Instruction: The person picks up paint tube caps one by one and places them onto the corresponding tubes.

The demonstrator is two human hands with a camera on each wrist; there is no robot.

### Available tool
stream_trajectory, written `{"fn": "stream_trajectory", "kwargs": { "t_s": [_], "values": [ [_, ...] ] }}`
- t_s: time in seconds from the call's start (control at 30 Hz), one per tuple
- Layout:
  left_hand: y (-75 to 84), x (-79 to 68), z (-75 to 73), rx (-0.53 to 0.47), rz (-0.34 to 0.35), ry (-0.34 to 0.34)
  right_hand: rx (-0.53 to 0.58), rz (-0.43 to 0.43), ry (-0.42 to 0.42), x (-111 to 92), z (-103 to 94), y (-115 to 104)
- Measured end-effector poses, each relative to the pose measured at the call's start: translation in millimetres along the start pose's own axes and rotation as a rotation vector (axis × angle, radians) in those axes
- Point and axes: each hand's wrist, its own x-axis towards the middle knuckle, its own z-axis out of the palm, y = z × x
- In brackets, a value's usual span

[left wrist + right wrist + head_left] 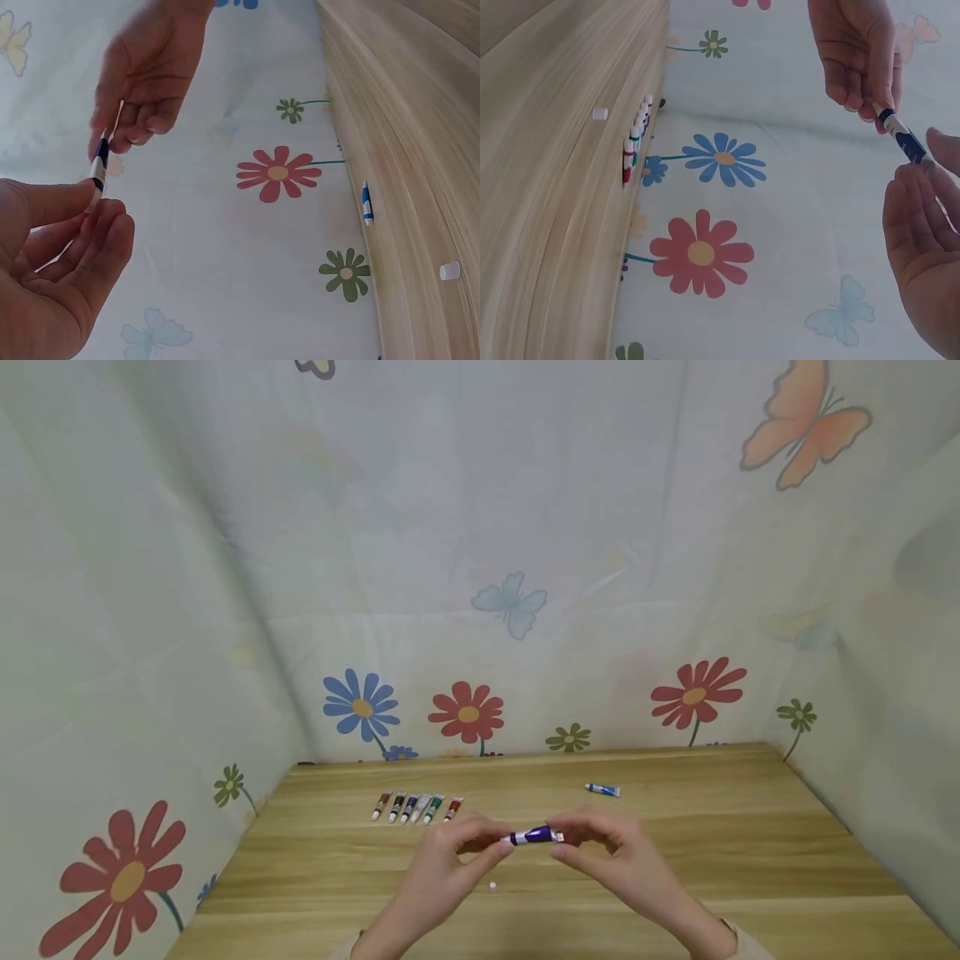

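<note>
A small purple paint tube [537, 835] is held level above the table between both hands. My left hand [444, 865] pinches its narrow nozzle end between thumb and forefinger. At the flat crimped end, the thumb and forefinger of my right hand [628, 857] pinch the tube. The left wrist view shows the tube [99, 171] with a dark body and a white band by the left fingertips. Below the hands, a small white cap [492, 886] stands on the wooden table [750, 860], apart from the tube.
Several paint tubes [409, 808] lie side by side at the back left of the table, in red, black, blue, silver and green. A single blue tube [602, 790] lies at the back right. A flower-printed cloth [570, 677] hangs behind and on both sides.
</note>
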Motion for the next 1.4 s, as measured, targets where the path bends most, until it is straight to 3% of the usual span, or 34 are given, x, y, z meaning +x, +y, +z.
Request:
{"fn": "stream_trajectory", "kwargs": {
  "t_s": [0.17, 0.47, 0.7, 0.87, 0.97, 1.17, 1.4],
  "values": [
    [-1.2, -1.8, -0.6, -0.023, -0.034, -0.008, -0.137, -0.201, 0.033, 0, 3.6, 7],
    [2.8, -0.9, 2.8, -0.056, -0.065, -0.023, -0.171, -0.216, 0.094, 4, 4.6, 4],
    [2.5, 0.1, 6.5, -0.022, -0.018, 0.022, -0.087, -0.135, 0.113, 7, 2.6, 2],
    [1.0, -0.6, 9.3, 0.005, 0.023, 0.010, -0.002, 0.043, 0.119, 7, 1.0, -1],
    [1.6, -1.1, 9.6, 0.012, 0.014, -0.012, 0.017, 0.120, 0.121, 7, 1.3, -3],
    [-3.6, -3.5, 12.1, 0.024, 0.005, -0.073, 0.041, 0.178, 0.111, 8, 3.3, 4],
    [-9.4, -5.0, 15.0, 0.066, 0.017, -0.091, 0.025, 0.215, 0.091, 9, 3.3, 11]
  ]
}}
